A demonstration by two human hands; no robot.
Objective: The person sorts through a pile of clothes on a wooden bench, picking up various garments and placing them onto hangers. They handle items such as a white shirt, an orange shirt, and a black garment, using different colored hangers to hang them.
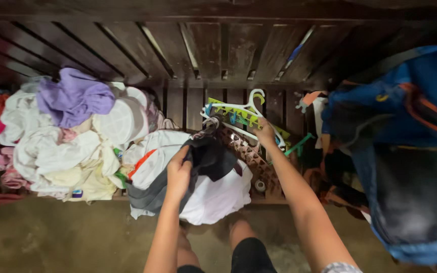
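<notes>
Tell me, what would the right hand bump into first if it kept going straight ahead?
Probably the white hanger in the hanger pile; the right hand is already at it. Depth is hard to judge.

a purple cloth [74,96] tops the white laundry pile [51,146], beside a dark grey garment [206,159], white hanger [251,103] and blue bag [405,151].

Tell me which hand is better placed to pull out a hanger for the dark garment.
Probably the right hand: it already rests at the pile of plastic hangers on the wooden bench. The left hand is busy gripping the dark garment over the white clothes.
</notes>
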